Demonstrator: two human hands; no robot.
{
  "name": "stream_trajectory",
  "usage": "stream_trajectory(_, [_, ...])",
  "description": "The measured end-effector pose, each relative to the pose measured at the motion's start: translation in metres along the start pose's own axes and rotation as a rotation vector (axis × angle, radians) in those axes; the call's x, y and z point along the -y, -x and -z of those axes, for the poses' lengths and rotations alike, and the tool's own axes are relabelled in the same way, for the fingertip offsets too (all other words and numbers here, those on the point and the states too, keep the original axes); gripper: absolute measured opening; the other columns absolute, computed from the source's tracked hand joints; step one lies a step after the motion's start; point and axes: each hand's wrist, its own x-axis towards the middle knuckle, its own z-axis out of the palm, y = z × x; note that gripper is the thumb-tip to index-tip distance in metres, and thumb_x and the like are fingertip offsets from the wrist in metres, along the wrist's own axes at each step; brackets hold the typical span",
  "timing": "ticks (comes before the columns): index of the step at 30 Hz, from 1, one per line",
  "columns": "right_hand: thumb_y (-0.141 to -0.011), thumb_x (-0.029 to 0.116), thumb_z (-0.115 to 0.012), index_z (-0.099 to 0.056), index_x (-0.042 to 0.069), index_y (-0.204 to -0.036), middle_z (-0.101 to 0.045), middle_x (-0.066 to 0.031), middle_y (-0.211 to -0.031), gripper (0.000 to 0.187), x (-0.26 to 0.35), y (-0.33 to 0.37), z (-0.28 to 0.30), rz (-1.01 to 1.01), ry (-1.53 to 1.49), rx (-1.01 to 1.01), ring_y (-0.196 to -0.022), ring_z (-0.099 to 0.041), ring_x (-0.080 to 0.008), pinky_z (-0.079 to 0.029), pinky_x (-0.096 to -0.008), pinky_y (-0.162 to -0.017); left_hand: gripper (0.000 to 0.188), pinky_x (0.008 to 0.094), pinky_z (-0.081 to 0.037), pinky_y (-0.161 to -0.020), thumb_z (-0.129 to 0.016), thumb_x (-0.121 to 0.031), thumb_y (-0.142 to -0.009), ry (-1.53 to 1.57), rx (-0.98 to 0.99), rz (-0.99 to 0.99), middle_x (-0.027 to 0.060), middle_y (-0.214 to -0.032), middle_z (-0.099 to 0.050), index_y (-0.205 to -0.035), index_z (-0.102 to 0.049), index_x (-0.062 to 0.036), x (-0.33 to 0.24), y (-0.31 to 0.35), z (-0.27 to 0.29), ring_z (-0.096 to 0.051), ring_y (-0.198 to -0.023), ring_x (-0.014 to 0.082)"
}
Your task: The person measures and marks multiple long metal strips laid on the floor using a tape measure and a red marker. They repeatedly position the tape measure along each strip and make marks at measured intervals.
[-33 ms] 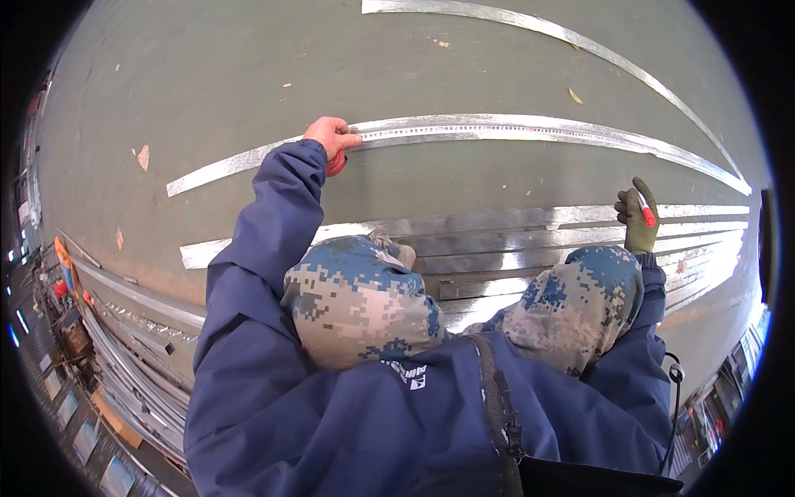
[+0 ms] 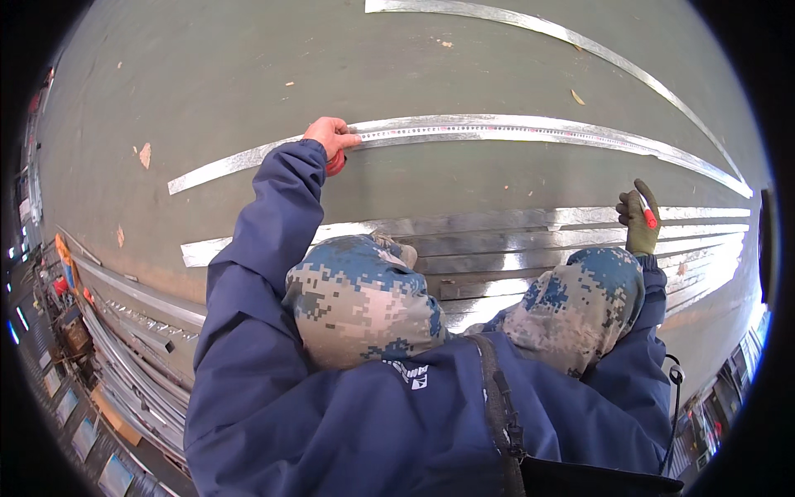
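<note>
My bare left hand (image 2: 329, 135) is closed around a red tape measure (image 2: 335, 164), whose case is mostly hidden under the palm. From it the pulled-out blade (image 2: 489, 129) runs to the right, lying along a long shiny metal strip (image 2: 217, 170) on the floor. Thumb and fingers press near the blade where it leaves the hand. Over to the right, my right hand (image 2: 639, 222), in a dark green glove, grips a red and white marker (image 2: 648, 214). It hovers at the right part of the lower strips, apart from the measured one.
Beyond lies another long metal strip (image 2: 497, 18), converging with the measured one at the far right. Several parallel strips (image 2: 580, 217) lie just ahead of my camouflage-covered knees (image 2: 364, 302). Metal bars and tubes (image 2: 137, 381) are piled at the lower left. Dry leaves (image 2: 577, 97) dot the grey-green floor.
</note>
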Motion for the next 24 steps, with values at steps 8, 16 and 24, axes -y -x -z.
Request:
stream_trajectory(8, [-0.097, 0.026, -0.067, -0.056, 0.008, -0.136, -0.069, -0.0058, -0.092, 0.045, 0.002, -0.001, -0.004, -0.003, -0.005, 0.014, -0.072, -0.060, -0.0073, -0.046, -0.0197, -0.060, 0.031, 0.0328, -0.052, -0.079, -0.077, -0.030, -0.084, 0.045, -0.061, -0.036, 0.0111, -0.088, -0.074, -0.102, -0.076, -0.0047, 0.022, 0.000, -0.006, -0.068, -0.080, 0.0191])
stream_trajectory(16, [-0.097, 0.025, -0.067, -0.054, 0.006, -0.138, -0.068, -0.0051, -0.091, 0.046, -0.006, -0.005, 0.003, 0.036, -0.016, 0.045, -0.070, -0.058, -0.0063, -0.045, -0.0190, -0.059, 0.026, 0.0347, -0.053, -0.086, -0.076, -0.020, -0.081, 0.063, -0.012, 0.053, 0.0145, -0.094, -0.075, -0.103, -0.077, -0.0062, 0.014, -0.006, -0.007, -0.071, -0.088, 0.0258])
stream_trajectory(24, [-0.097, 0.026, -0.067, -0.055, 0.007, -0.137, -0.068, -0.0043, -0.091, 0.046, -0.005, -0.005, 0.002, 0.036, 0.000, 0.044, -0.071, -0.059, -0.0062, -0.046, -0.0194, -0.059, 0.025, 0.0338, -0.052, -0.084, -0.076, -0.017, -0.082, 0.046, -0.012, 0.046, 0.0123, -0.093, -0.075, -0.104, -0.076, -0.0070, 0.022, -0.013, -0.011, -0.070, -0.085, 0.0222])
